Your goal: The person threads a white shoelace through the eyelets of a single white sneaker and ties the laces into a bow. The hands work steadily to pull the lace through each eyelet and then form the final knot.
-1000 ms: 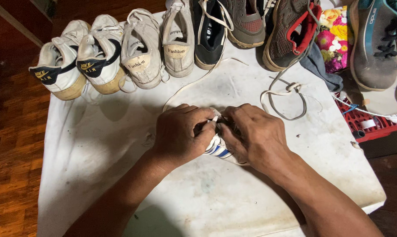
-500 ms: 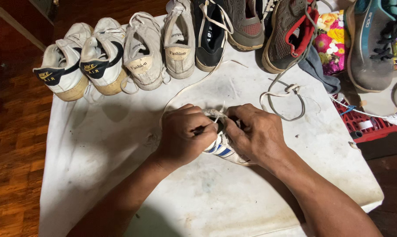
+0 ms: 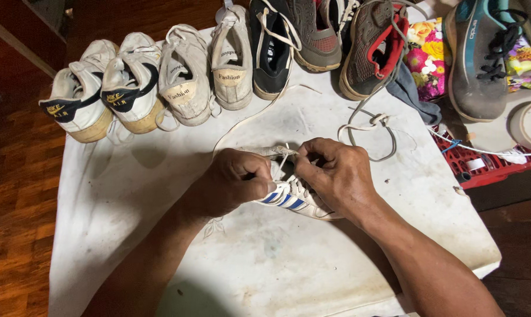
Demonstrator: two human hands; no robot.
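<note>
A white sneaker with blue stripes (image 3: 292, 202) lies on its side in the middle of a white cloth-covered table (image 3: 277, 270). My left hand (image 3: 233, 182) grips its near side, fingers curled over the upper. My right hand (image 3: 336, 173) pinches the shoe's white lace (image 3: 283, 155) near the eyelets. A long loose end of the lace (image 3: 242, 120) trails away over the cloth toward the far row of shoes. Most of the sneaker is hidden under both hands.
A row of worn shoes lines the far edge: white sneakers with black trim (image 3: 80, 100), beige sneakers (image 3: 186, 76), a black one (image 3: 274, 47), grey and brown ones (image 3: 368, 47). A knotted loose lace (image 3: 374, 126) lies right. A red crate (image 3: 483, 161) and flowered cloth (image 3: 430, 56) sit beyond.
Both hands have shifted slightly on the sneaker, and the right hand now pulls the lace up from the eyelets. More of the blue-striped side shows.
</note>
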